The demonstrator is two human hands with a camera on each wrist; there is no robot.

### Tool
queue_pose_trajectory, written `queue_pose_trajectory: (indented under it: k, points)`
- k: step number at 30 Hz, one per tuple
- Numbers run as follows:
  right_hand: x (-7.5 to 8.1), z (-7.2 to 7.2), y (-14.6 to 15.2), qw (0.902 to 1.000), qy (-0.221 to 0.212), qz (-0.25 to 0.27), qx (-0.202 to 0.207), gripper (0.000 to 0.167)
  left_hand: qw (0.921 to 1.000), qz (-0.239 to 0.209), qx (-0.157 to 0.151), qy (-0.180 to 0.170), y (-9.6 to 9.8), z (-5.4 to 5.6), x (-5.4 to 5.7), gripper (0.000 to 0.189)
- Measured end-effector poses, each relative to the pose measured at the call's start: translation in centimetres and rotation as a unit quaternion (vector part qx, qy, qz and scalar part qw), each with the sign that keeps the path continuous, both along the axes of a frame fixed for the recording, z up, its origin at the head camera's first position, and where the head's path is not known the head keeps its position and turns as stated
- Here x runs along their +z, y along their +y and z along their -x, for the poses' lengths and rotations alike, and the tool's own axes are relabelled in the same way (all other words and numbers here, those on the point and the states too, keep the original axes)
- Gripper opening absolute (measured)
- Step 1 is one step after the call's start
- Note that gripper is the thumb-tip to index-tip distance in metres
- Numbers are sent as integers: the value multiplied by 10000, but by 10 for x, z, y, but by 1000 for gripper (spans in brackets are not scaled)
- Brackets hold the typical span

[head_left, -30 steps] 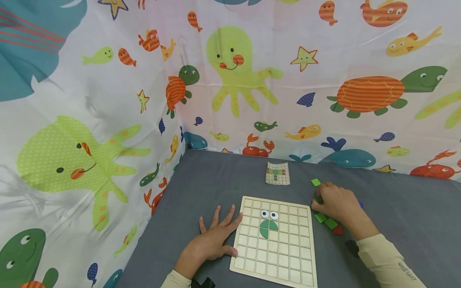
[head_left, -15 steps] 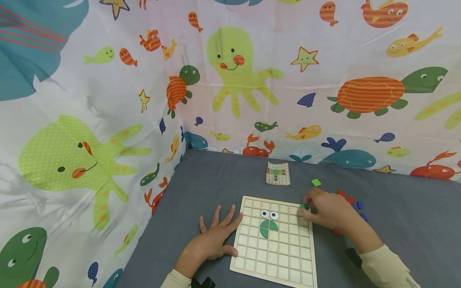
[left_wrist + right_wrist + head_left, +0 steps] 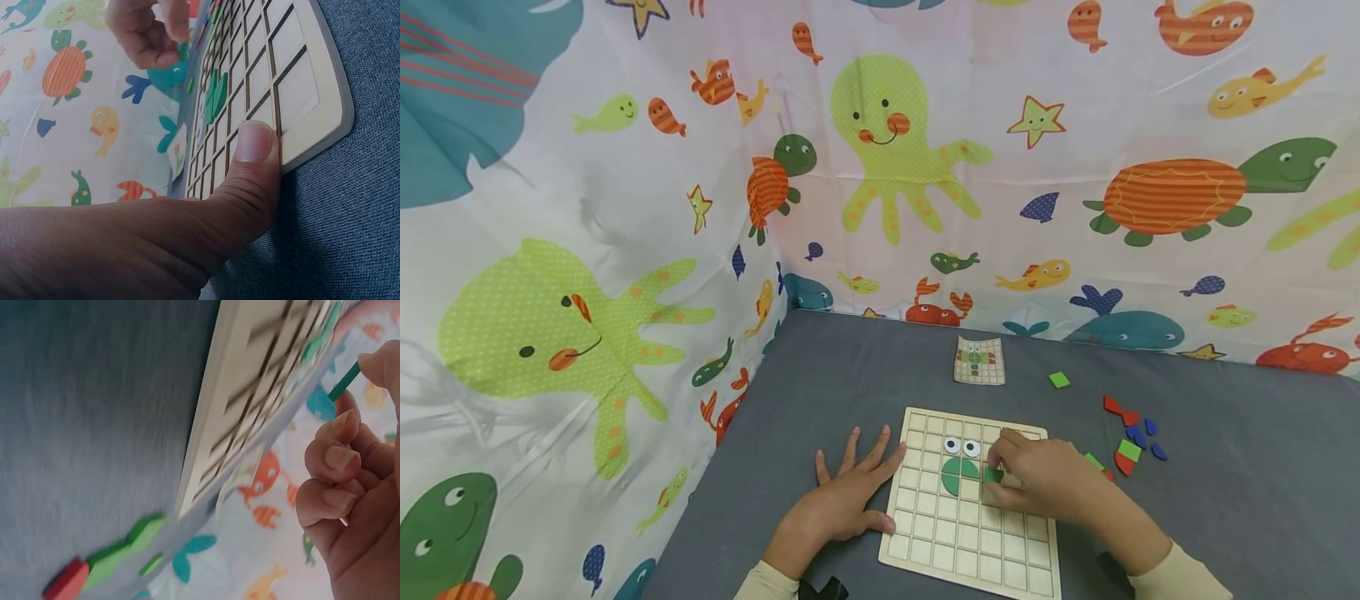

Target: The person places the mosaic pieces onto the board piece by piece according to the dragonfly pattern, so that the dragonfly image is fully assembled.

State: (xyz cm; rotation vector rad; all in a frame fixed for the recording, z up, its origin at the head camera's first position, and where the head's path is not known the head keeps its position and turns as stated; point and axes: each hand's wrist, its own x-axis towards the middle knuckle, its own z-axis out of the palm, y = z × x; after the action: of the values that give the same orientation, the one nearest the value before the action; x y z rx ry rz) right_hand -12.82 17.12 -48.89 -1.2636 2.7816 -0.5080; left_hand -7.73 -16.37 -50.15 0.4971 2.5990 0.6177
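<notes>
A pale wooden grid board (image 3: 936,554) lies on the grey cloth. Two eye tiles (image 3: 961,447) sit in its upper part, with green quarter-circle tiles (image 3: 952,477) right below them. My left hand (image 3: 842,500) lies with fingers spread along the board's left side; in the left wrist view its thumb (image 3: 250,162) rests on the frame. Over the board, just right of the green tiles, my right hand (image 3: 1037,475) pinches a dark green tile (image 3: 345,381) between thumb and index finger. The other fingers of that hand are curled, and the tile is raised above the board in the right wrist view.
A small card with a printed grid pattern (image 3: 979,362) lies behind the board. Loose red (image 3: 1125,463), blue (image 3: 1159,452) and light green tiles (image 3: 1059,380) are scattered to the right. A sea-animal print curtain (image 3: 925,167) hangs behind and at the left.
My right hand has moved left from the loose tiles to above the board, bringing the dark green tile. The left hand has stayed at the board's left edge.
</notes>
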Motion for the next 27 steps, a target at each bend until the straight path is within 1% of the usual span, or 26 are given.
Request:
queue_pose_trajectory:
  k: [5,9,12,16,27]
  points:
    - [-5,-11,-17,9994,215,-45,272,19,10000,-11,8,-10,-1,0,-1,108]
    - [-9,-16,-25,9974,598,-84,404,19,10000,-14,29,-15,-1,1,-3,107]
    - [-12,-18,-29,9940,984,-143,453,20,10000,20,43,-29,-1,1,-4,108]
    - [-16,-20,-32,9889,1405,-237,434,22,10000,74,43,-31,0,1,-3,108]
    - [-20,-24,-39,9817,1878,-171,270,23,10000,36,32,7,0,0,-1,109]
